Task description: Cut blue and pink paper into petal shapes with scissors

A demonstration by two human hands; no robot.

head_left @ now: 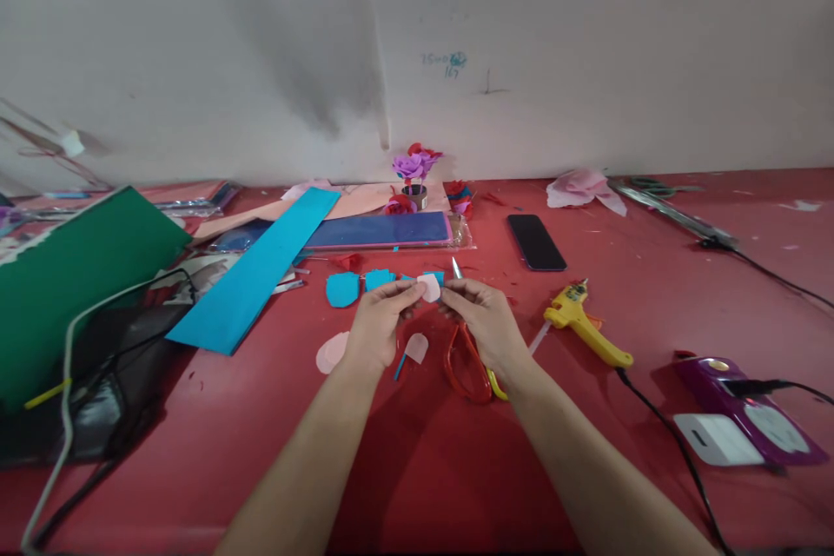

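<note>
Between my two hands is a small pale pink paper petal, rounded at one end. My left hand pinches its left edge, and my right hand is closed at its right edge. Just beyond the fingers lie blue paper petals in small stacks, partly hidden by my hands. Pink paper petals rest beside my left wrist, and a single pink petal with a thin blue strip lies below the hands. Scissors with red and yellow handles lie under my right hand.
To the right are a yellow glue gun, a black phone and a purple power socket with cords. A long blue paper strip and green sheet lie left. Paper flowers stand in a pot behind.
</note>
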